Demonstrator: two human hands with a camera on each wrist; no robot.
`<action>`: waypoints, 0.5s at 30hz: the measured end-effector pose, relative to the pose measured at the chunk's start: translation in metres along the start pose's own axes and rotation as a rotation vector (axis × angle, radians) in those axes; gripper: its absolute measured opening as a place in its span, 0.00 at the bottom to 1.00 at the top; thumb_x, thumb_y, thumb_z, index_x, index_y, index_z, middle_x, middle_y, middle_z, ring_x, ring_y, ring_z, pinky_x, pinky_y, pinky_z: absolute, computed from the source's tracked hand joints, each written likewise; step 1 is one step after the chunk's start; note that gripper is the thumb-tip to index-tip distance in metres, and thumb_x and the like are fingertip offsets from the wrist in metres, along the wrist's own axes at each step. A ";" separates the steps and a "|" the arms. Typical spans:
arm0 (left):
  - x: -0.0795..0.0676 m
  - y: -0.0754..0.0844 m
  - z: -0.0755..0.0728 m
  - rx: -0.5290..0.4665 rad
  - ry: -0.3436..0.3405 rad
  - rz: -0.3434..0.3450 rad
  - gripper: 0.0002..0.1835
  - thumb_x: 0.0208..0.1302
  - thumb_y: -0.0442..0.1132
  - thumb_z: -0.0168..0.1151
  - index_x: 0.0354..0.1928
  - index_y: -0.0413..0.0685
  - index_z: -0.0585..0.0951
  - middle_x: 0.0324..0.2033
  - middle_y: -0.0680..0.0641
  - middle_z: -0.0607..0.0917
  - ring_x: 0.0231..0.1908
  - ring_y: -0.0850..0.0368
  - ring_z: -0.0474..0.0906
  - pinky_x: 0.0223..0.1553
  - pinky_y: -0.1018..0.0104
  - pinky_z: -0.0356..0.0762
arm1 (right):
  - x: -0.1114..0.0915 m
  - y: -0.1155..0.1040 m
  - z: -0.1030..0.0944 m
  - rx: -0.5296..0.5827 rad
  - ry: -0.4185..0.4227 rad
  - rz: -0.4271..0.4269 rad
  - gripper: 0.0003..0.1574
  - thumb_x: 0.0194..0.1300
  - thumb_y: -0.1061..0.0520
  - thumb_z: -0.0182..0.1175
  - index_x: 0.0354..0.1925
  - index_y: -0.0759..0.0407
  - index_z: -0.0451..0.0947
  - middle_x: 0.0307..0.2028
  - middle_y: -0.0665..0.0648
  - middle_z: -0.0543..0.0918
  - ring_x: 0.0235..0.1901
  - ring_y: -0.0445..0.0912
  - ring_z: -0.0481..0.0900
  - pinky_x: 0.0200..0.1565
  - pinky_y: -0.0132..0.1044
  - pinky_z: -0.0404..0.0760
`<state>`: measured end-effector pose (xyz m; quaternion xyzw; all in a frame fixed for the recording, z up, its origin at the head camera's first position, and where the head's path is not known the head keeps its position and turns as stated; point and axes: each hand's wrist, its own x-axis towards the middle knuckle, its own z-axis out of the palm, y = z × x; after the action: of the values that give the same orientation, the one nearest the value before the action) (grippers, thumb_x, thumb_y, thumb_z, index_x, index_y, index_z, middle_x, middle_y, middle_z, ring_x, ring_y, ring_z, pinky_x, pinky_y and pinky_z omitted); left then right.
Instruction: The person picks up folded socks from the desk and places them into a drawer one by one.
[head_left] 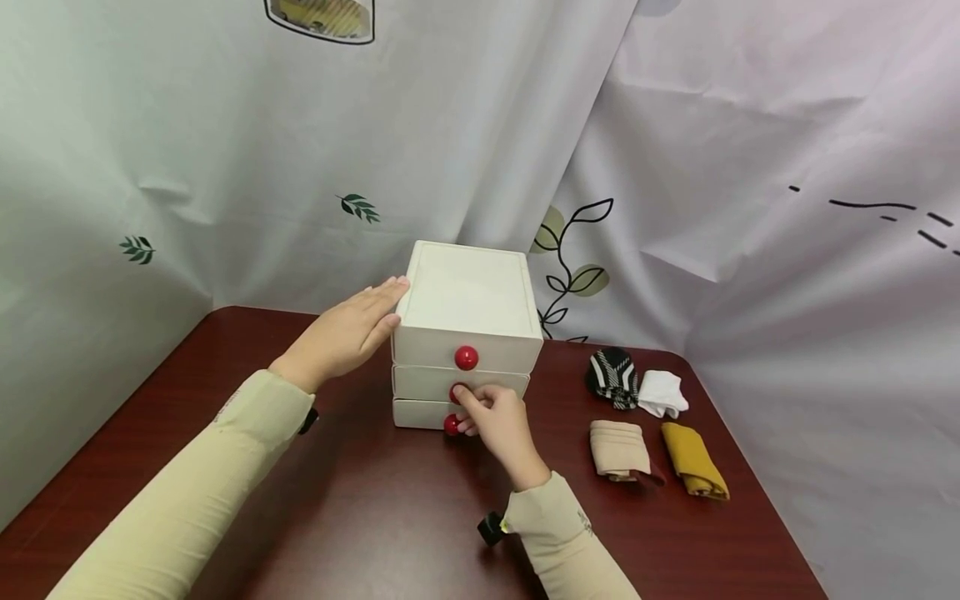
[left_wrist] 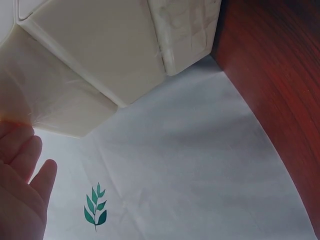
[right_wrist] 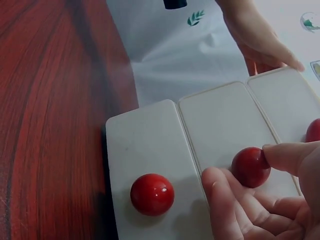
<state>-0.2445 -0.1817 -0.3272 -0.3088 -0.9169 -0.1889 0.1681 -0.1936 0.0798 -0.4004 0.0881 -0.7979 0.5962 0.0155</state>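
Observation:
A white chest of three stacked drawers (head_left: 472,287) stands on the table, each drawer front bearing a round red knob. My left hand (head_left: 345,333) rests against the chest's upper left side with its fingers straight. In the left wrist view those fingers (left_wrist: 20,145) touch the side of the top drawer unit. My right hand (head_left: 498,425) pinches the middle drawer's red knob (right_wrist: 250,167) between thumb and fingers. Below it is the bottom drawer's knob (right_wrist: 152,194), and above it the top drawer's knob (head_left: 467,358). All the drawer fronts look closed.
To the right on the dark red table (head_left: 360,517) lie a black-and-white patterned cloth item (head_left: 612,377), a white folded cloth (head_left: 663,393), a beige folded cloth (head_left: 619,447) and a mustard folded cloth (head_left: 693,458). A pale printed curtain (head_left: 262,167) hangs behind the chest.

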 end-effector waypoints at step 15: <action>0.001 0.000 0.001 0.010 -0.003 -0.008 0.30 0.82 0.46 0.44 0.78 0.38 0.58 0.76 0.40 0.62 0.76 0.45 0.56 0.77 0.50 0.51 | -0.014 0.004 -0.006 -0.049 -0.031 -0.023 0.23 0.69 0.48 0.66 0.31 0.69 0.84 0.22 0.60 0.86 0.20 0.50 0.86 0.26 0.37 0.87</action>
<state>-0.2455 -0.1809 -0.3283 -0.3044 -0.9193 -0.1847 0.1674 -0.1809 0.0886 -0.4038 0.1061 -0.8114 0.5746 0.0121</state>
